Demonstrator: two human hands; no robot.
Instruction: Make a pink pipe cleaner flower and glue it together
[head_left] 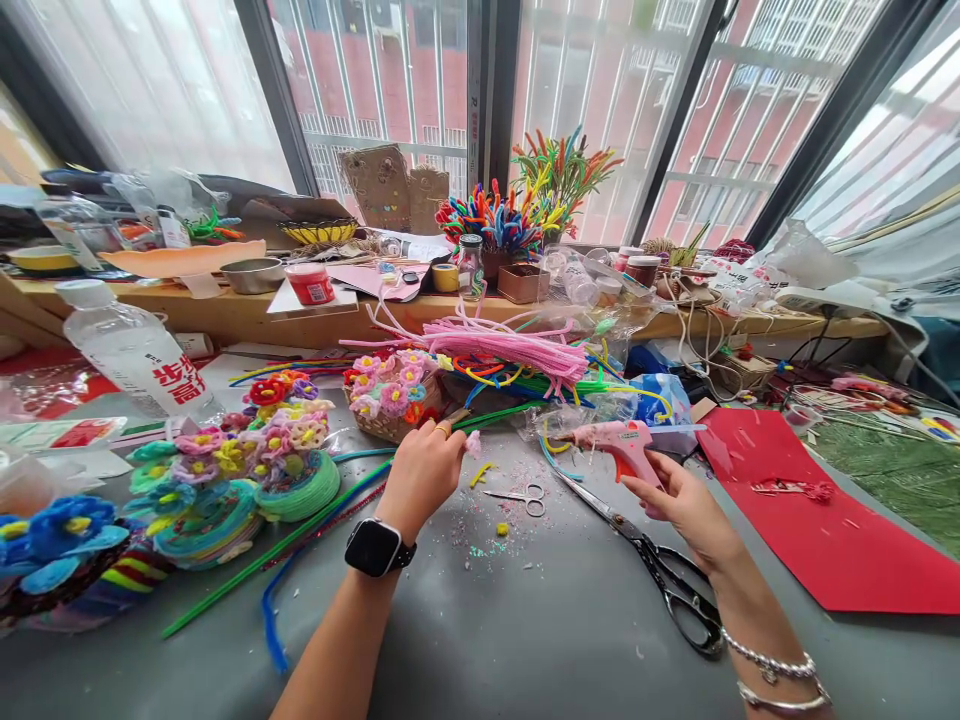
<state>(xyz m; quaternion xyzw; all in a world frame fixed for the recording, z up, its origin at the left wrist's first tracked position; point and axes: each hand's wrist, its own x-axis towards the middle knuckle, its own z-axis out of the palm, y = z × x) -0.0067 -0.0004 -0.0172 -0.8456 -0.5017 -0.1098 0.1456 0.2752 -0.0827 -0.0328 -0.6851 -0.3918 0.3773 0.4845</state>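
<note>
My right hand grips the handle of a pink hot glue gun, its nozzle pointing left. My left hand, wearing a black watch, is closed in a pinch. At its fingertips shows a small pale pink fluffy piece; its exact shape is too small to tell. Just beyond that hand sits a basket topped with pink fuzzy flowers. Between my hands lie small scissors and a small yellow ball. Large black-handled scissors rest beside my right wrist.
Flower-decorated fuzzy pots and a clear bottle stand at the left. Pink pipe cleaners are piled behind my hands. Red card lies on the right. Glitter scraps dot the grey table. Jars and boxes crowd the wooden ledge.
</note>
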